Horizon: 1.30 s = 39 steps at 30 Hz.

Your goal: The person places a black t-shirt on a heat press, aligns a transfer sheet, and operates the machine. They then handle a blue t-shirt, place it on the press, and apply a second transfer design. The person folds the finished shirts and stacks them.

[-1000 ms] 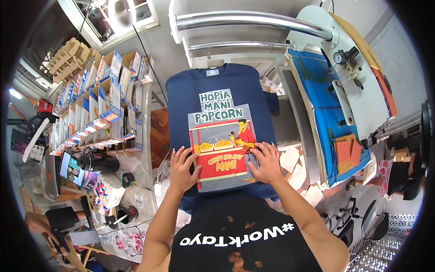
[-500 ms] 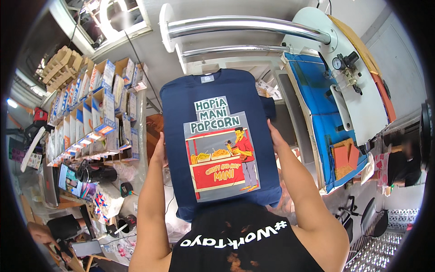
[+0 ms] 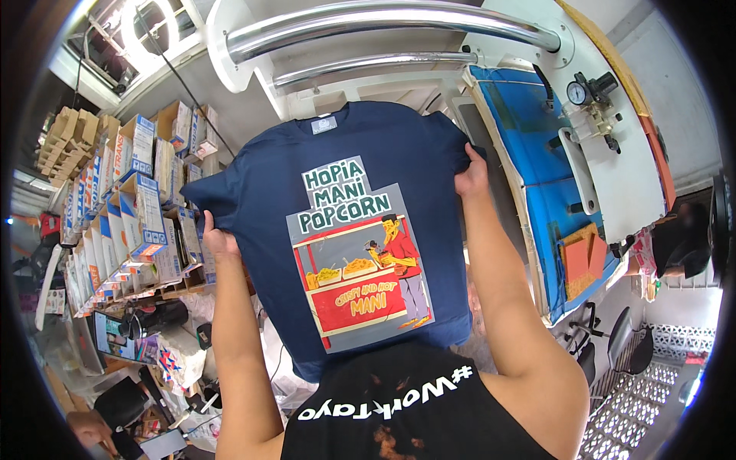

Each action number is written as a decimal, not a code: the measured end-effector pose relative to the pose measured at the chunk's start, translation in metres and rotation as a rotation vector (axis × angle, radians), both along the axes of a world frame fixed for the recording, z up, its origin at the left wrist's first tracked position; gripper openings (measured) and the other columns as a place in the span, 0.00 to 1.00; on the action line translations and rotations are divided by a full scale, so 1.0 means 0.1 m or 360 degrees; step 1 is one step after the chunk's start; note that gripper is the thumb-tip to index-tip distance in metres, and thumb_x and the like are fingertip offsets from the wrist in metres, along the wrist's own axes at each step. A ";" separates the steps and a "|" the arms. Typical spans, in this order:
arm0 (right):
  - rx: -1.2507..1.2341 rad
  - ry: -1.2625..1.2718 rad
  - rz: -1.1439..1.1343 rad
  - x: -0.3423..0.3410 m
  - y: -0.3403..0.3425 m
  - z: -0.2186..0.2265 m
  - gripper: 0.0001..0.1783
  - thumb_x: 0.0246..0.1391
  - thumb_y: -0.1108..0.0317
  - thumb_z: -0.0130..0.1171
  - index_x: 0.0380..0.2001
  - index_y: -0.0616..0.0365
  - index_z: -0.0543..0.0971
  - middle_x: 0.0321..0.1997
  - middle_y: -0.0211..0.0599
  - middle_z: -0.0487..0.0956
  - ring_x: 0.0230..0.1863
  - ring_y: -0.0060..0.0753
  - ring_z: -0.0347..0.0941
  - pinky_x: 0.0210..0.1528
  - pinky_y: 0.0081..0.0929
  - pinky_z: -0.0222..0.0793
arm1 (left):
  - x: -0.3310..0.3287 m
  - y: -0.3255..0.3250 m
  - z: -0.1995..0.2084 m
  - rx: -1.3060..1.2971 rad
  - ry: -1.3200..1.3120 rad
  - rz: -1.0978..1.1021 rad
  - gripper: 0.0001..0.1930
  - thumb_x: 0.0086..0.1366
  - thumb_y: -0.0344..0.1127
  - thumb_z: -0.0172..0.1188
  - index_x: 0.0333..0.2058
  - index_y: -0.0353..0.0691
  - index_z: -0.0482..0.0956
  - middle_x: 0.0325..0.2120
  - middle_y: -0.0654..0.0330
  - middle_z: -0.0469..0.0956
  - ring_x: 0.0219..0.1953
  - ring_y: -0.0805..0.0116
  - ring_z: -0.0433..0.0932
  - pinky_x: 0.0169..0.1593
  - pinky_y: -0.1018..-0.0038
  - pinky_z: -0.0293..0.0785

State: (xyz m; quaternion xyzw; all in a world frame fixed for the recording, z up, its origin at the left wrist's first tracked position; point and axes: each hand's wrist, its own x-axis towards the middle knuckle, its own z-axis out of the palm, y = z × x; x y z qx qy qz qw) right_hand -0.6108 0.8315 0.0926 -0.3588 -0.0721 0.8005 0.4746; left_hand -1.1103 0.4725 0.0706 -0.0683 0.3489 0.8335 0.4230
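A navy blue T-shirt [image 3: 264, 222] is stretched out in front of me, its collar at the far end. On its front lies a colourful print [image 3: 360, 268] of a snack cart and a figure, with lettering above and a pale film-like border around it. My left hand [image 3: 221, 236] grips the left sleeve, thumb up. At the right sleeve my right hand [image 3: 472, 173] is closed on the cloth by the hem. Both hands hide part of their fingers behind the fabric. The lower end of the shirt hangs against my black top.
A heat press with a blue padded bed [image 3: 529, 123] and a pressure gauge [image 3: 576, 93] stands at the right, with orange pieces [image 3: 584, 257] on it. Chrome bars [image 3: 391, 34] cross the far side. Boxes [image 3: 130, 207] fill shelves at left, above a screen [image 3: 115, 336].
My hands have moved apart and farther up, from the shirt's sides to its sleeves. The sleeves are now spread outward, and the view has shifted slightly rightward.
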 end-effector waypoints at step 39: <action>0.0362 -0.0160 0.0094 -0.08 -0.23 0.36 0.25 0.76 0.56 0.54 0.63 0.66 0.78 0.69 0.51 0.79 0.69 0.58 0.74 0.77 0.54 0.63 | 0.29 -0.09 0.43 -0.0011 0.0199 -0.0314 0.32 0.75 0.52 0.60 0.68 0.36 0.72 0.67 0.49 0.75 0.69 0.48 0.73 0.74 0.51 0.65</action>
